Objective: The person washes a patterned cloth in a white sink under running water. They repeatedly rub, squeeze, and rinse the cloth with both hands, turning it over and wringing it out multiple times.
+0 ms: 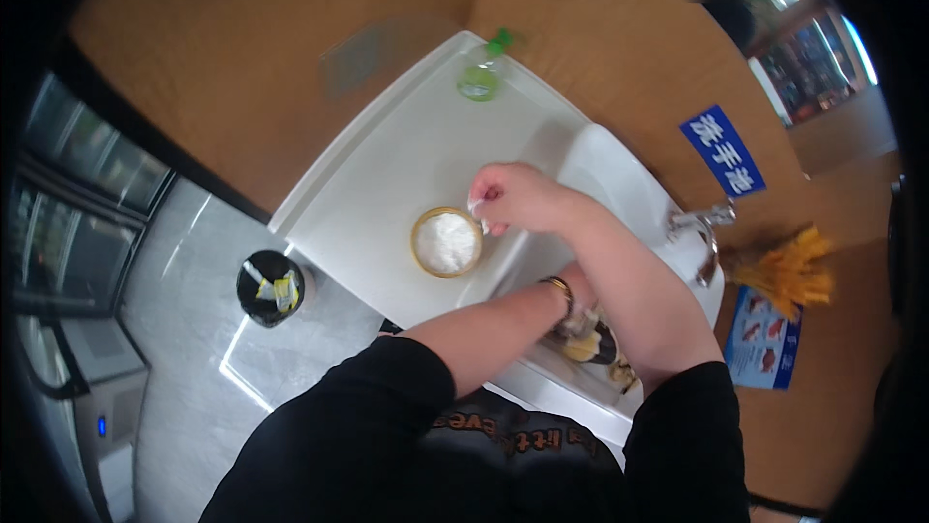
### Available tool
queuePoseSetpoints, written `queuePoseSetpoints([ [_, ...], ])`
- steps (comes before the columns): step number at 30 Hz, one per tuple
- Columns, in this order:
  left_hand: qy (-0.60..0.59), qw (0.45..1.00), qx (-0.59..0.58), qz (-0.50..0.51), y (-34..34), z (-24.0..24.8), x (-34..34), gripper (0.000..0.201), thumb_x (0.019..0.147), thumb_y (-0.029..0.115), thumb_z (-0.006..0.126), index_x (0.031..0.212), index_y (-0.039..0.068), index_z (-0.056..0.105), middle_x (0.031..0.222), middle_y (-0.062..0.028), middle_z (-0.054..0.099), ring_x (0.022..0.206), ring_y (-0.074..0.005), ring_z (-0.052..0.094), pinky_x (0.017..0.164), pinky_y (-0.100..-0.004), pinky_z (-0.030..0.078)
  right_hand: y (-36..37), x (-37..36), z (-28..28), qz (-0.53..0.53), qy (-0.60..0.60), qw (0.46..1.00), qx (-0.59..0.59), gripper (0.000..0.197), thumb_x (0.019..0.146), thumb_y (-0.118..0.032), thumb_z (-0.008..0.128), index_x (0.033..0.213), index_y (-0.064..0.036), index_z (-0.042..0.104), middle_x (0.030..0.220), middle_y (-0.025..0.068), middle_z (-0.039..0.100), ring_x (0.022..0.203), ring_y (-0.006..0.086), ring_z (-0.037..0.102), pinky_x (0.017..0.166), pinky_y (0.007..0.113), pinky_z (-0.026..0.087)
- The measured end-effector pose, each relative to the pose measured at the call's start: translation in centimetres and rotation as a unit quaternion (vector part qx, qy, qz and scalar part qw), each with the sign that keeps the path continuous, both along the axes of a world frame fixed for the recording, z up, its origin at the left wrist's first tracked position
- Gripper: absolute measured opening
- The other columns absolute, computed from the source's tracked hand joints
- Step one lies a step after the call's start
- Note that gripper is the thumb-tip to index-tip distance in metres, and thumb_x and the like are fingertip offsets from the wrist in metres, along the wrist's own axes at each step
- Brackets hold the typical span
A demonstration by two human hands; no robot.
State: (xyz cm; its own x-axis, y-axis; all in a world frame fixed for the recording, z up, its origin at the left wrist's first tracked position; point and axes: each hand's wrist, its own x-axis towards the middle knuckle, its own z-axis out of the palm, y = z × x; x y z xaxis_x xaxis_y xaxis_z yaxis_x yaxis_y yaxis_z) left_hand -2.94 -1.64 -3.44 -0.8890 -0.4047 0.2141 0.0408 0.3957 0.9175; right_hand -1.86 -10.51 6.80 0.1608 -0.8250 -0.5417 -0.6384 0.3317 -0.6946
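A round bowl (415,250) with a yellow-brown rim holds white powder (450,240) and stands on the white counter. Just to the right of its rim is my right hand (511,196), fingers curled together with white stuff at their tips. My left hand (581,302), a bracelet at the wrist, reaches across to the right into the sink, under my right forearm. Its fingers are mostly hidden. Close by it in the sink lie dark and yellowish pieces (598,344), partly covered, whose kind I cannot make out.
A bottle of green liquid with a green pump (480,80) stands at the counter's far corner. A metal faucet (704,217) juts over the white sink (619,170) from the right wall. Dried orange stalks (794,269) hang beside it. A black bin (269,289) stands on the floor left.
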Motion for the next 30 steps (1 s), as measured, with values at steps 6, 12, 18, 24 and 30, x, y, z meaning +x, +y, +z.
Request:
queuePoseSetpoints([
  [6, 0.122, 0.655, 0.741, -0.084, -2.0, 1.8, 1.9, 0.033, 0.082, 0.015, 0.046, 0.114, 0.004, 0.047, 0.106, -0.0121, 0.056, 0.097, -0.0278, 0.055, 0.085, -0.0430, 0.044, 10.2, -8.8, 4.9, -0.184, -0.152, 0.963, -0.124, 0.007, 0.079, -0.005, 0.057, 0.083, -0.0014, 0.053, 0.075, 0.0027, 0.056, 0.062, 0.0096, 0.055, 0.056, 0.023, 0.046],
  [12, 0.117, 0.647, 0.747, -0.098, -1.9, 2.1, 2.3, 0.037, 0.092, 0.031, 0.038, 0.119, 0.007, 0.046, 0.117, -0.0095, 0.053, 0.110, -0.0250, 0.049, 0.096, -0.0410, 0.036, 15.8, -7.8, -3.3, -0.276, 0.253, 0.825, -0.423, 0.013, 0.075, -0.007, 0.054, 0.087, -0.0041, 0.055, 0.085, 0.0174, 0.057, 0.081, 0.0364, 0.055, 0.071, 0.041, 0.046],
  [18, 0.115, 0.657, 0.743, -0.060, -1.9, 2.7, 2.7, 0.037, 0.092, 0.031, 0.037, 0.119, 0.007, 0.046, 0.117, -0.0103, 0.053, 0.109, -0.0262, 0.049, 0.096, -0.0411, 0.036, 17.3, -5.2, -5.7, -0.218, 0.364, 0.824, -0.374, 0.040, 0.079, -0.011, 0.049, 0.117, 0.0028, 0.048, 0.124, 0.0221, 0.044, 0.120, 0.0338, 0.038, 0.101, 0.039, 0.030],
  [24, 0.105, 0.679, 0.718, -0.114, -1.5, 3.8, 3.0, 0.039, 0.092, 0.034, 0.039, 0.119, 0.006, 0.046, 0.119, -0.0111, 0.052, 0.110, -0.0264, 0.048, 0.096, -0.0415, 0.036, 19.4, -7.9, -3.7, -0.260, 0.252, 0.847, -0.389, 0.042, 0.081, -0.021, 0.054, 0.118, -0.0008, 0.048, 0.116, 0.0216, 0.050, 0.111, 0.0337, 0.045, 0.095, 0.038, 0.035],
  [30, 0.091, 0.691, 0.699, -0.161, -2.4, 4.5, 3.5, 0.042, 0.093, 0.034, 0.034, 0.119, 0.004, 0.045, 0.120, -0.0131, 0.051, 0.111, -0.0282, 0.048, 0.097, -0.0426, 0.036, 17.7, -11.3, -3.2, -0.438, -0.257, 0.836, -0.208, 0.029, 0.081, -0.020, 0.060, 0.102, -0.0026, 0.053, 0.098, 0.0093, 0.056, 0.093, 0.0180, 0.052, 0.082, 0.031, 0.041],
])
